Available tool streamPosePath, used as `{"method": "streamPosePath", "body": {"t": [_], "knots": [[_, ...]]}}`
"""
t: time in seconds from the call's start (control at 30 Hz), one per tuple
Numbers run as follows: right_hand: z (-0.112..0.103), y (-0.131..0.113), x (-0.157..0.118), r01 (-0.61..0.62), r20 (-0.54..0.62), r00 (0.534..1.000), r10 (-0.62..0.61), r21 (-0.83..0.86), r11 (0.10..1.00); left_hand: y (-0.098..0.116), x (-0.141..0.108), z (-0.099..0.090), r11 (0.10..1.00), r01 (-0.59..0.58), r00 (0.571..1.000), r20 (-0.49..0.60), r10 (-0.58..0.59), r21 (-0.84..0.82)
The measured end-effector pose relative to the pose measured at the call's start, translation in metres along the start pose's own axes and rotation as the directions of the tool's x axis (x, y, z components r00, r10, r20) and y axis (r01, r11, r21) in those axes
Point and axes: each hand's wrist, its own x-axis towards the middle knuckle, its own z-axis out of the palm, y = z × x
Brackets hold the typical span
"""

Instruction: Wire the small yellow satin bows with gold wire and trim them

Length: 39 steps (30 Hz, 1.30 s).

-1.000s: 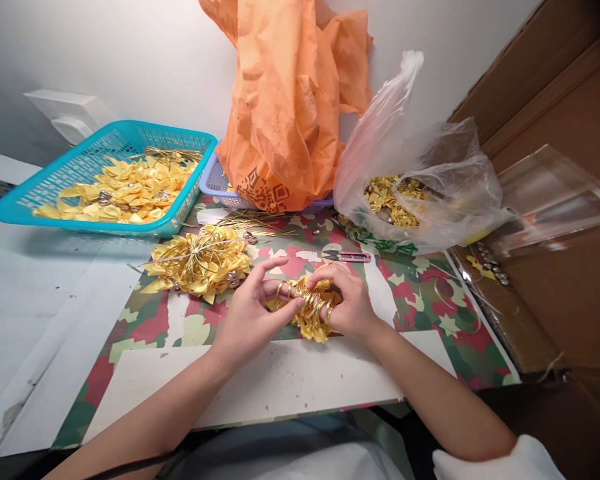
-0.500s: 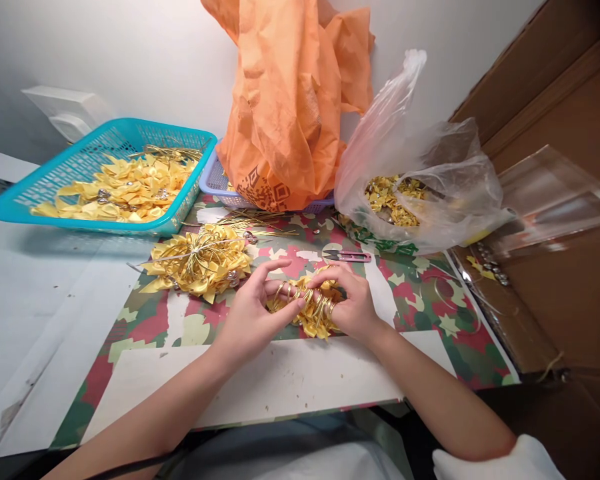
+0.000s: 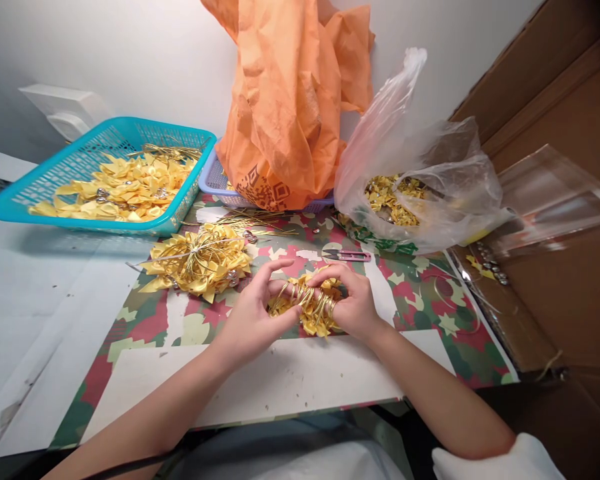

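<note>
Gold wire loops (image 3: 322,303) lie in a row between my hands, over a small bunch of yellow ribbon flowers (image 3: 316,327). A finger of my left hand (image 3: 253,312) passes through the left-hand loops, its thumb against their lower side. My right hand (image 3: 356,301) pinches the loops from above with bent fingers; its thumb tip is hidden. To the left lies a larger bundle of yellow ribbon flowers (image 3: 215,277), with gold wire stems gathered on top. Small pink-handled thread snips (image 3: 353,256) lie just beyond my right hand.
A turquoise basket (image 3: 180,217) of yellow flowers stands at the back left. Behind my hands an orange bag (image 3: 290,113) sits over a lilac basket (image 3: 211,175). A clear plastic bag (image 3: 460,193) with more flowers is at the right, beside cardboard (image 3: 560,280). Loose gold wires (image 3: 265,220) lie behind the bundle.
The gold wire loops have shifted slightly and bunched closer together between my hands. Both hands stay in nearly the same place, and the things around them have not moved.
</note>
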Motion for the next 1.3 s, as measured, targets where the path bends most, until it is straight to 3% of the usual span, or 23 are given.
{"method": "streamPosePath", "body": {"t": [0.3,0.63,1.03,1.3], "knots": [[-0.0001,-0.0003,0.0006,0.016,-0.003,1.0,-0.016,-0.006,1.0,-0.0033,0.0013,0.0,0.997,-0.037,0.999,0.023,0.035,0.066],[0.0006,-0.0022,0.0009,0.008,0.007,1.0,-0.009,0.015,1.0,-0.0014,-0.0007,0.0024,0.957,-0.127,0.992,0.04,0.12,0.26],[0.0008,0.0003,-0.0007,-0.003,0.02,1.0,0.002,0.028,1.0,-0.0031,-0.0001,0.0037,0.943,-0.129,0.992,0.031,0.126,0.307],[0.0008,0.0005,-0.0012,-0.019,0.025,1.0,0.019,0.022,1.0,-0.0007,-0.0011,0.0082,0.933,-0.198,0.98,0.054,0.191,0.3]]}}
